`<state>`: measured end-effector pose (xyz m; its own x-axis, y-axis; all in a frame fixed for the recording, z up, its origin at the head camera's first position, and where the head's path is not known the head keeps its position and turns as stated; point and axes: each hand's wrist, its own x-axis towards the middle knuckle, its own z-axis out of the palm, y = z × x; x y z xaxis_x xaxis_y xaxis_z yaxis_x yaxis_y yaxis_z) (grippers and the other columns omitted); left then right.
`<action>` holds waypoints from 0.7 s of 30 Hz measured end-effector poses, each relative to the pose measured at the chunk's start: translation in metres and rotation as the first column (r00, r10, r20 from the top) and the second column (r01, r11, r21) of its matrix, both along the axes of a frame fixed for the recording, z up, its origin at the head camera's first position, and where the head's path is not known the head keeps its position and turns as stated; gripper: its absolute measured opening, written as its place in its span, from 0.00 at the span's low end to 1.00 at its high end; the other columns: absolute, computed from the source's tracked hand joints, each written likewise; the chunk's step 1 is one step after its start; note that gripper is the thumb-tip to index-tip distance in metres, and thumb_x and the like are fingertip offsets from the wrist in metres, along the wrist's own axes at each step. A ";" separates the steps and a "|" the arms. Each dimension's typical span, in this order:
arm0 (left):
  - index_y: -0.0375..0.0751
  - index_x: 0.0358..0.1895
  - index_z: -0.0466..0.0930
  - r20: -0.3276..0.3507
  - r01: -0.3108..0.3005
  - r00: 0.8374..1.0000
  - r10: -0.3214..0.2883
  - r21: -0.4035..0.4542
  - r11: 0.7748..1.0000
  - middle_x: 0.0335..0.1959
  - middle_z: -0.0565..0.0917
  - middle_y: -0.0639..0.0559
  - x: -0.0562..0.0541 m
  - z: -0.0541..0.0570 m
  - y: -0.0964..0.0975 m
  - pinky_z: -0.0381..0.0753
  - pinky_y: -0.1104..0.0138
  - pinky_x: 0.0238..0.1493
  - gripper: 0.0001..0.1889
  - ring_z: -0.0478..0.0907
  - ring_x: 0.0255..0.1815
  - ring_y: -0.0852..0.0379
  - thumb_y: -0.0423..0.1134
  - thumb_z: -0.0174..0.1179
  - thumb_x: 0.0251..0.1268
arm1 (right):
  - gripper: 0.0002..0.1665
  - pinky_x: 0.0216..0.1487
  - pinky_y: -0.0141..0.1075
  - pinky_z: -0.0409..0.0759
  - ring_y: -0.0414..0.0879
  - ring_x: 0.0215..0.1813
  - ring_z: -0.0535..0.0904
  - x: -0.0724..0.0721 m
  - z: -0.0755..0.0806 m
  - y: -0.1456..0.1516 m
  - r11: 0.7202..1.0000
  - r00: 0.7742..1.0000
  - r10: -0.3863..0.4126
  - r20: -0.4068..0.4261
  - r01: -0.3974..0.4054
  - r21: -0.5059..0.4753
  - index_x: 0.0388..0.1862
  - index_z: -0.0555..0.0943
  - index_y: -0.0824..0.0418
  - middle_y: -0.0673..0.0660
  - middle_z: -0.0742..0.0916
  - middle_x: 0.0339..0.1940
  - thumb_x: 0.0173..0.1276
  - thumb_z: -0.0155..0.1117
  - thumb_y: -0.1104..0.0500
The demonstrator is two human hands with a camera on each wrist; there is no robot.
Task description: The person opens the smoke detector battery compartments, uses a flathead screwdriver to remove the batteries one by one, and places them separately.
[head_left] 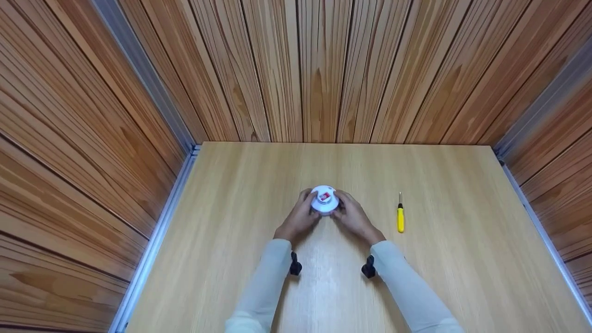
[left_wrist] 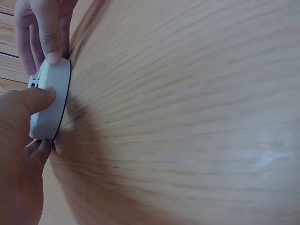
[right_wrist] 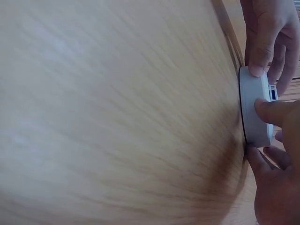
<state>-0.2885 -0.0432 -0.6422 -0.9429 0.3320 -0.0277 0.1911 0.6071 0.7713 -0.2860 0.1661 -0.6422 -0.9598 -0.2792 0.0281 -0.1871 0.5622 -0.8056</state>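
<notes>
Two hands point(head_left: 301, 215) point(head_left: 355, 216) hold one white device point(head_left: 325, 200), one screwdriver point(head_left: 400, 218) apart.

The red label point(head_left: 325, 196) is too small to read. The left hand point(head_left: 301, 215) and right hand point(head_left: 355, 215) cover bits of the round white thing point(head_left: 325, 207). The head view's bottom cuts off both sleeves point(head_left: 264, 282) and the counter point(head_left: 333, 296).

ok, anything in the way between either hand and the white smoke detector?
Nothing visible. The left hand and right hand both grip the white smoke detector directly, at its sides. The yellow-handled screwdriver lies apart, to the right of the right hand.
</notes>
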 end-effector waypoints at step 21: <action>0.45 0.86 0.56 0.021 0.004 1.000 -0.004 -0.023 1.000 0.89 0.51 0.41 0.002 0.003 0.001 0.59 0.54 0.84 0.37 0.52 0.88 0.44 0.38 0.61 0.81 | 0.36 0.79 0.49 0.71 0.62 0.82 0.69 0.000 -0.001 0.001 1.000 1.000 -0.013 0.014 0.013 -0.013 0.81 0.66 0.67 0.66 0.68 0.84 0.77 0.65 0.67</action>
<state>-0.2862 -0.0423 -0.6390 -0.9408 0.3346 -0.0549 0.1777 0.6244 0.7606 -0.2858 0.1674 -0.6431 -0.9636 -0.2667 0.0185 -0.1689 0.5537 -0.8154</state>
